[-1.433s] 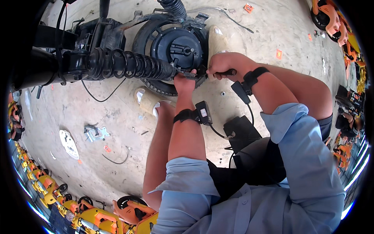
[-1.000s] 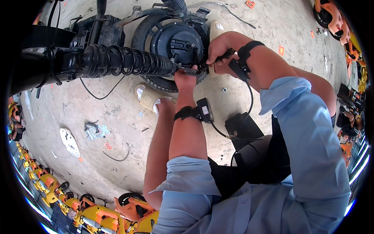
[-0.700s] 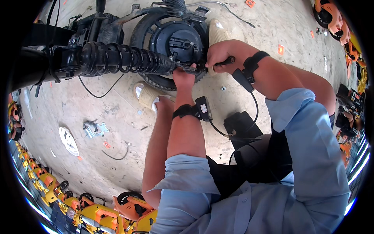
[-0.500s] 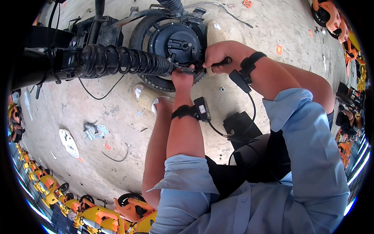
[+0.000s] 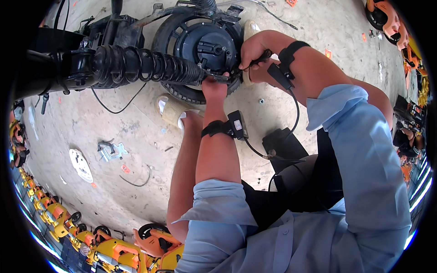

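A black wheel [image 5: 175, 88] with a hub motor [image 5: 214, 43] lies in front of me, attached to a vehicle frame. A black coil-spring shock absorber [image 5: 145, 66] reaches across to the wheel's near side. At its end, my left hand [image 5: 215, 88] closes its fingers on a dark metal bracket [image 5: 219, 78]. My right hand [image 5: 253, 52], just to the right, is wrapped round a black-handled hand tool [image 5: 264, 57]. The tool's working end points at the bracket beside my left fingertips; its exact kind is too dark to make out.
A nut [image 5: 261, 101] lies on the concrete floor right of the wheel. To the left are a silver metal bracket [image 5: 111, 151], a white oval plate [image 5: 81, 165] and a cable piece [image 5: 139, 184]. Yellow and orange scooters [image 5: 114, 255] line the lower left edge.
My right hand has moved slightly up, swinging the tool's handle upward. My left hand stays at the bracket, almost unmoved.
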Motion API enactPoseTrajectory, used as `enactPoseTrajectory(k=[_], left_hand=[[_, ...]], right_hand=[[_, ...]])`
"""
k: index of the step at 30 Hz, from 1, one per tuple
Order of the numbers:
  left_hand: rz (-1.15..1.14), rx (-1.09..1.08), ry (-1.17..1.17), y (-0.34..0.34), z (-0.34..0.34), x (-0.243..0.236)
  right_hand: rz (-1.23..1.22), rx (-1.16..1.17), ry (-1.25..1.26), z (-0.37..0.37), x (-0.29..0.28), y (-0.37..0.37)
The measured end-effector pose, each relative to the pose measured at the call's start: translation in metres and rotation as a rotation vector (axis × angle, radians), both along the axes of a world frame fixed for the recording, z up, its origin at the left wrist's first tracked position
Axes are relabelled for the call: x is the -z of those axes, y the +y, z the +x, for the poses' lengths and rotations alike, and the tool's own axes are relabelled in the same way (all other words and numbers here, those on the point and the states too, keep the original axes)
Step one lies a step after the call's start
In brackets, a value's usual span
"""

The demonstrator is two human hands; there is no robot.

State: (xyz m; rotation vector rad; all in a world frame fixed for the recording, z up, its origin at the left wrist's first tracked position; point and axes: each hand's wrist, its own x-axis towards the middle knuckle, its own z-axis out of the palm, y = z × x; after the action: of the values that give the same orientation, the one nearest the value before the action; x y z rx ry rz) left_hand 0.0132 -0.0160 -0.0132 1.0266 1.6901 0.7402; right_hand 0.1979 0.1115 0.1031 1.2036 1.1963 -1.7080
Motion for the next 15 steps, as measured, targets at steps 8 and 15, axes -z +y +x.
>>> enactPoseTrajectory(k=[8,15], left_hand=[[0.01,-0.02,0.038,-0.002,0.004,0.003],[-0.03,0.008,0.005,-0.001,-0.002,-0.011]], right_hand=[[-0.034,-0.078,0.001,-0.005,-0.001,0.007],[0.057,-0.007,0.055,-0.002,-0.008,-0.017]])
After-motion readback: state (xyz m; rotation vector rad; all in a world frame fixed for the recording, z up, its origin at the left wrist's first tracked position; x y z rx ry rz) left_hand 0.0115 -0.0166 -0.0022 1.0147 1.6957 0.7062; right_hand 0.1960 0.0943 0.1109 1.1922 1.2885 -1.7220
